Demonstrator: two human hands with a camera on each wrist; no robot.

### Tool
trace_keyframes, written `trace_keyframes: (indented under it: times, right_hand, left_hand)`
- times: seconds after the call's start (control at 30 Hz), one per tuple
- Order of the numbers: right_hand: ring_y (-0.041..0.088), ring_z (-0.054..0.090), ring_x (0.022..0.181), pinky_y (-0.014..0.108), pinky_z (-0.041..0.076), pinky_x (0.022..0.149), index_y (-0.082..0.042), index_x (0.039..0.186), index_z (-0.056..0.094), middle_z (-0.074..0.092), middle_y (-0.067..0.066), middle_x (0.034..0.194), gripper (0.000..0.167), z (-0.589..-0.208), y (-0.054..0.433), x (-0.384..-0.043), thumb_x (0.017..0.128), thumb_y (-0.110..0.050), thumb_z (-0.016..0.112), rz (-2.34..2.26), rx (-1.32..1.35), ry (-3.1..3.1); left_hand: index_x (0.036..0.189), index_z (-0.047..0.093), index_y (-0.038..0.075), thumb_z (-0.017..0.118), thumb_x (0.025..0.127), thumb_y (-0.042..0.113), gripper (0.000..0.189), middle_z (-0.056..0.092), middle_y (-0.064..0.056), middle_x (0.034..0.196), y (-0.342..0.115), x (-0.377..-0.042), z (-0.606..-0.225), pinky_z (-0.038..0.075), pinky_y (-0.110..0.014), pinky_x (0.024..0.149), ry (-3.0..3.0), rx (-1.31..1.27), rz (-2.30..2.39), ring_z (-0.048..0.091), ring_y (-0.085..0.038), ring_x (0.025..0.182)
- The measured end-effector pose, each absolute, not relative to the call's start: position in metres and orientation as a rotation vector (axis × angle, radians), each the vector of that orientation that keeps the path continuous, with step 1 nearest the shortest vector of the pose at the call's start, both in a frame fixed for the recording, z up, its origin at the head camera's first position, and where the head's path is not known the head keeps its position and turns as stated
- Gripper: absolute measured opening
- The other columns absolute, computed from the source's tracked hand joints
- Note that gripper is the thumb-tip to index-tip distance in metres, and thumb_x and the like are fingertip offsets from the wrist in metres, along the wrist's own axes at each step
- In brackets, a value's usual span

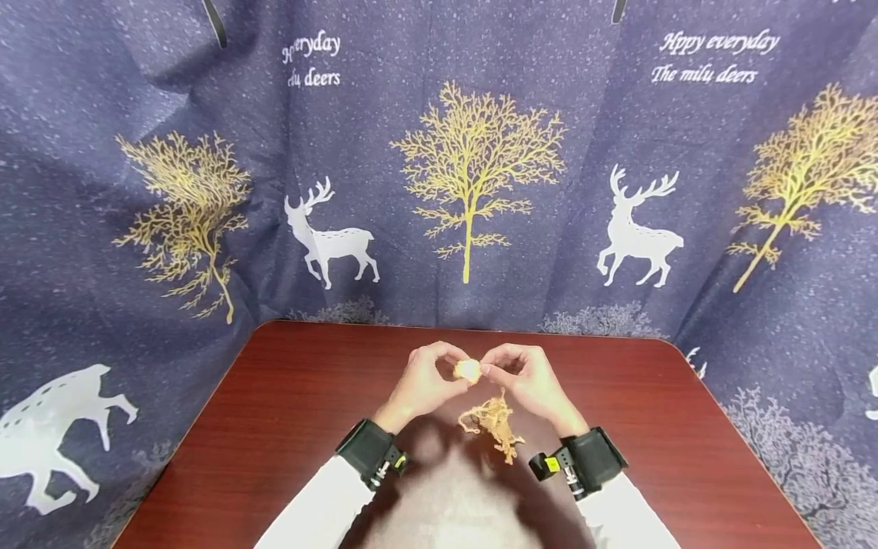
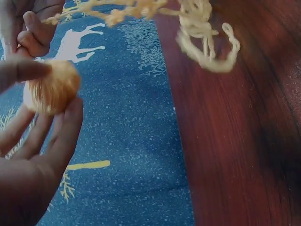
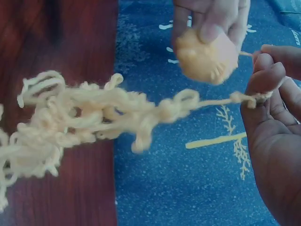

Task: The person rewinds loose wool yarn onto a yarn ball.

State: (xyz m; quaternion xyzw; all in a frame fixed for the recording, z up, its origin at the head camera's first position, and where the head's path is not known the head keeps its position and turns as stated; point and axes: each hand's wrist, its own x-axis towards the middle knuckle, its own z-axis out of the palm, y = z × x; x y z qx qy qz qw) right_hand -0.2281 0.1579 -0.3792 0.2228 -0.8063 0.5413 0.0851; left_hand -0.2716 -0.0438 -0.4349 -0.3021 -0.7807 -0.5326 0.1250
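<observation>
A small round ball of pale orange yarn [image 2: 54,87] sits between the thumb and fingers of my left hand [image 1: 424,381]. To its right, my right hand [image 1: 528,379] pinches a strand of the same yarn between thumb and fingertips. One strand runs from the ball to those fingertips, as the right wrist view shows. From the right hand hangs a loose, looped tangle of yarn [image 3: 94,117], with small knots along its upper end. In the head view this tangle [image 1: 495,423] lies below and between both hands.
A reddish-brown wooden table [image 1: 302,396] spreads beneath the hands. Behind it hangs a dark blue curtain [image 1: 439,305] printed with white deer and golden trees. Black cameras are strapped to both wrists, over white sleeves [image 1: 318,507].
</observation>
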Motion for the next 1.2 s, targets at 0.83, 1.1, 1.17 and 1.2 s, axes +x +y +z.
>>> trace_keyframes:
  times: [0.83, 1.1, 1.17, 1.2]
  right_hand:
    - [0.013, 0.064, 0.065, 0.021, 0.053, 0.057, 0.006, 0.097, 0.072, 0.072, 0.003, 0.079, 0.01, -0.435, 0.163, -0.26, 0.089, -0.001, 0.074, 1.804, 0.622, -2.283]
    - [0.016, 0.062, 0.061, 0.02, 0.049, 0.054, -0.002, 0.091, 0.075, 0.07, 0.016, 0.076, 0.005, -0.436, 0.158, -0.254, 0.086, -0.002, 0.077, 1.677, 0.596, -2.347]
    - [0.016, 0.062, 0.061, 0.021, 0.05, 0.055, -0.002, 0.091, 0.075, 0.071, 0.012, 0.076, 0.005, -0.434, 0.157, -0.252, 0.086, -0.001, 0.076, 1.657, 0.6, -2.359]
    - [0.015, 0.062, 0.061, 0.021, 0.05, 0.055, -0.002, 0.091, 0.075, 0.071, 0.01, 0.076, 0.005, -0.433, 0.157, -0.251, 0.086, -0.002, 0.077, 1.646, 0.597, -2.365]
  left_hand:
    - [0.115, 0.061, -0.019, 0.074, 0.077, -0.016, 0.041, 0.069, -0.029, 0.111, -0.04, -0.267, -0.41, 0.059, -0.028, 0.083, -1.812, -0.834, -2.372, 0.07, -0.014, 0.092]
    - [0.11, 0.066, -0.011, 0.077, 0.077, -0.012, 0.035, 0.07, -0.025, 0.107, -0.036, -0.277, -0.417, 0.06, -0.035, 0.088, -1.8, -0.583, -2.093, 0.07, -0.028, 0.095]
    - [0.11, 0.067, -0.009, 0.079, 0.076, -0.009, 0.035, 0.07, -0.022, 0.105, -0.036, -0.278, -0.42, 0.061, -0.037, 0.085, -1.841, -0.573, -1.934, 0.07, -0.031, 0.093]
    - [0.109, 0.068, -0.008, 0.079, 0.075, -0.008, 0.035, 0.071, -0.02, 0.102, -0.035, -0.278, -0.422, 0.061, -0.038, 0.083, -1.867, -0.569, -1.851, 0.07, -0.031, 0.091]
